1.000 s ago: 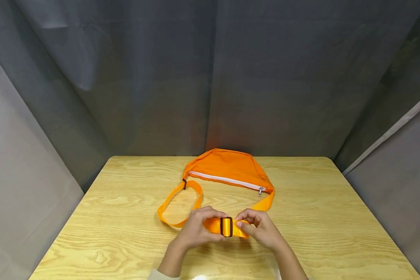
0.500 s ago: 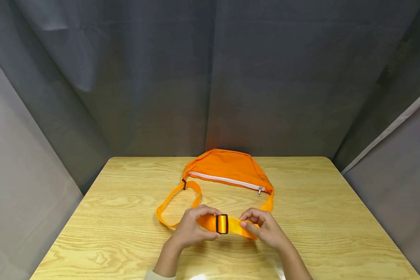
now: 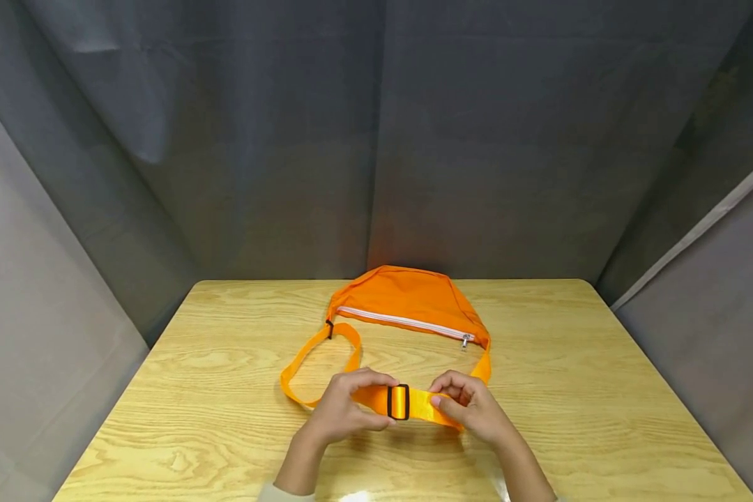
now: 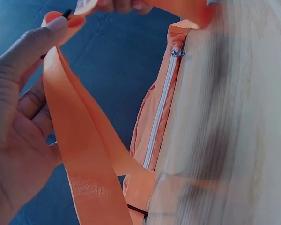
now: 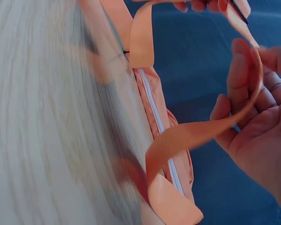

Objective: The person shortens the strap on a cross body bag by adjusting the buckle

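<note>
An orange sling bag (image 3: 408, 303) with a white zipper (image 3: 404, 322) lies at the table's far middle. Its orange strap (image 3: 316, 355) loops toward me and carries a black slide buckle (image 3: 398, 402). My left hand (image 3: 346, 408) pinches the strap just left of the buckle. My right hand (image 3: 466, 406) pinches the strap just right of it. Both hands hold the strap a little above the wooden table (image 3: 194, 418). In the left wrist view the strap (image 4: 79, 154) runs past my left hand (image 4: 14, 131) toward the bag's zipper (image 4: 160, 112). In the right wrist view the strap (image 5: 196, 133) curves into my right hand (image 5: 257, 122).
Grey curtains (image 3: 376, 139) close in the table at the back and on both sides. Bare wood lies left and right of the bag and in front of my hands.
The buckle has slid a little to the left along the strap, and my hands have drawn slightly apart, so more strap shows between the buckle and my right hand.
</note>
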`<state>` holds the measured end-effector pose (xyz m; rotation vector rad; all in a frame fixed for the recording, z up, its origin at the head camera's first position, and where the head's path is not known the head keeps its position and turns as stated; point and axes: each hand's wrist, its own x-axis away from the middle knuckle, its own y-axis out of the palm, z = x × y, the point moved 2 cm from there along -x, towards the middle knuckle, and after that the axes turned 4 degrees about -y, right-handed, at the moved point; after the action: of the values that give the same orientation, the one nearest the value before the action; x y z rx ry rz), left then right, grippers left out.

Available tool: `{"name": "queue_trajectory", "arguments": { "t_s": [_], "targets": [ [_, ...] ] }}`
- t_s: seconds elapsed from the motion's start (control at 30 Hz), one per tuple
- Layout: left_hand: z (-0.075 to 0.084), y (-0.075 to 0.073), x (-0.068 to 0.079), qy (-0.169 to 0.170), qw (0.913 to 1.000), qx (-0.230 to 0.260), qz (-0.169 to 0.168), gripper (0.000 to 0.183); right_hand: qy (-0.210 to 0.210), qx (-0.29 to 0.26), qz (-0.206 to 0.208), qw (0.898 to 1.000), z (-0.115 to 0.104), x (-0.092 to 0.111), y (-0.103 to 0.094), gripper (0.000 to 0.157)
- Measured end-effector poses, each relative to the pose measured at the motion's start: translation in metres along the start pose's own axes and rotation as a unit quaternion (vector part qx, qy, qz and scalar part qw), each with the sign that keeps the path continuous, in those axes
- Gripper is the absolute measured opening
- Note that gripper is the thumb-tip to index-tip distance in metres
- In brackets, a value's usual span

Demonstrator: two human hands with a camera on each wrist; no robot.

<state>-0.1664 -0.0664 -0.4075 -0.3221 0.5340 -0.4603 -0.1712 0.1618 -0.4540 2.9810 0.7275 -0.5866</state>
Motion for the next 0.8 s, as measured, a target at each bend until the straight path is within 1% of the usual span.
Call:
{"name": "queue_trajectory", "arguments": {
  "t_s": [0.17,0.27,0.37,0.5,0.57,0.73,0.8],
  "targets": [
    [0.0,-0.002,0.001,-0.009,1.0,0.002,-0.003,0.046,0.002,-0.009,-0.014,1.0,0.001,-0.001,0.002,0.01],
    [-0.002,-0.001,0.001,-0.002,1.0,0.005,-0.009,0.045,0.004,-0.017,-0.018,1.0,0.002,-0.002,0.003,0.009],
    [-0.013,0.002,0.003,-0.007,0.9998,0.015,-0.012,0.047,0.001,-0.03,-0.013,0.999,0.002,-0.003,0.005,0.007],
    [-0.029,0.006,0.004,-0.026,0.9993,0.023,-0.015,0.049,-0.006,-0.047,-0.012,0.999,0.002,-0.004,0.008,0.006],
    [-0.032,0.007,0.004,-0.027,0.9992,0.025,-0.018,0.049,-0.004,-0.052,-0.014,0.999,0.001,-0.005,0.01,0.007],
    [-0.033,0.01,0.005,-0.023,0.9991,0.029,-0.019,0.049,0.012,-0.052,-0.017,0.998,-0.001,-0.006,0.015,0.011],
    [-0.023,0.009,0.005,-0.023,0.9993,0.025,-0.014,0.048,0.022,-0.029,-0.018,0.999,-0.001,-0.005,0.013,0.011]
  ]
}}
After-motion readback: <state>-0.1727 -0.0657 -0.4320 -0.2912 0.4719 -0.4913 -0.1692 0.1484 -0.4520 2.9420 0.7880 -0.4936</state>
